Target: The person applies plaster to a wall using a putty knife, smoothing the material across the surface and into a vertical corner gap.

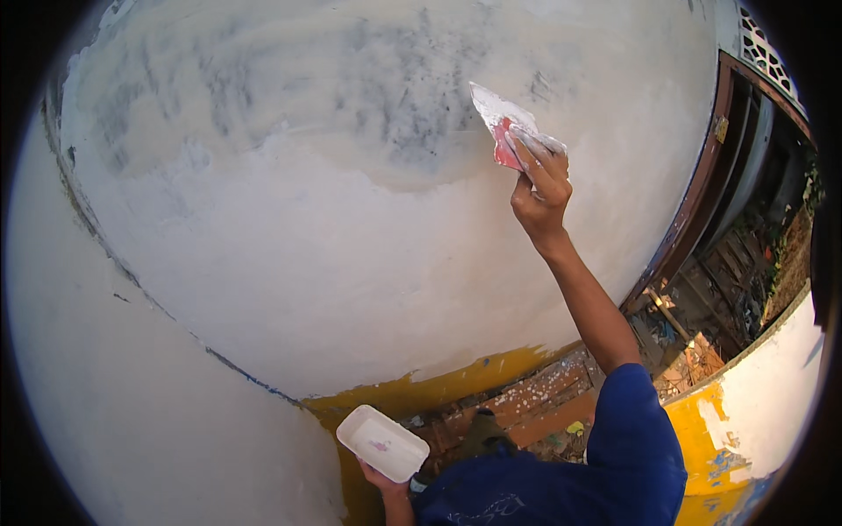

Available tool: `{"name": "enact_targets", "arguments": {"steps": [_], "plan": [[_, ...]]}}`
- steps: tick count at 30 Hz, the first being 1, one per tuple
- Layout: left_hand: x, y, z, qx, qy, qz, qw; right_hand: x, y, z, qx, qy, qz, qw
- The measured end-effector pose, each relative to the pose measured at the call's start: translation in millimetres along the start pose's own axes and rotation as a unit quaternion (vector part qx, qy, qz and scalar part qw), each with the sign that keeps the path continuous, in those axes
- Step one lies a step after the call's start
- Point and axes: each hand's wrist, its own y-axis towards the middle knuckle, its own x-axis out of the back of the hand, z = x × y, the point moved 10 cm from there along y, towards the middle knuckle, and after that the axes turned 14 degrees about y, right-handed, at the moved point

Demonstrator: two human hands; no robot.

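Observation:
My right hand [542, 182] is raised high against the wall, its fingers closed on a flat putty scraper [506, 131] with a red patch and white filler smeared over it. The scraper's pointed corner reaches up and left, close to the wall [377, 237], whose upper part carries dark grey smudges amid pale filler. Low in front of me, my left hand [379, 478] grips a white rectangular tub [383, 443] by its near side. Inside the tub lies whitish residue with a small pinkish patch. The left fingers are partly hidden beneath it.
A second wall [175, 394] meets this one at a cracked corner on the left. Yellow paint [456, 379] runs along the wall's foot. At right stand a brown door frame [702, 175] and a low yellow-and-white wall [745, 421]. Debris [693, 359] litters the ground.

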Motion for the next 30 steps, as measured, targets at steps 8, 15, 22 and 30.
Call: {"name": "enact_targets", "arguments": {"steps": [8, 15, 22, 30], "plan": [[-21, -3, 2, 0.005, -0.013, 0.033, 0.999, -48, -132, 22, -0.020, -0.016, 0.172, 0.985], [5, -2, 7, -0.003, -0.028, -0.002, 1.000, 6, -31, 15, 0.002, 0.010, 0.004, 1.000], [4, 1, 0, -0.011, -0.015, 0.005, 1.000, 0, 22, -12, -0.028, -0.054, 0.036, 0.997], [-3, 3, 4, -0.001, -0.048, 0.009, 0.999, -13, -53, 25, -0.023, 0.005, 0.037, 0.999]]}}
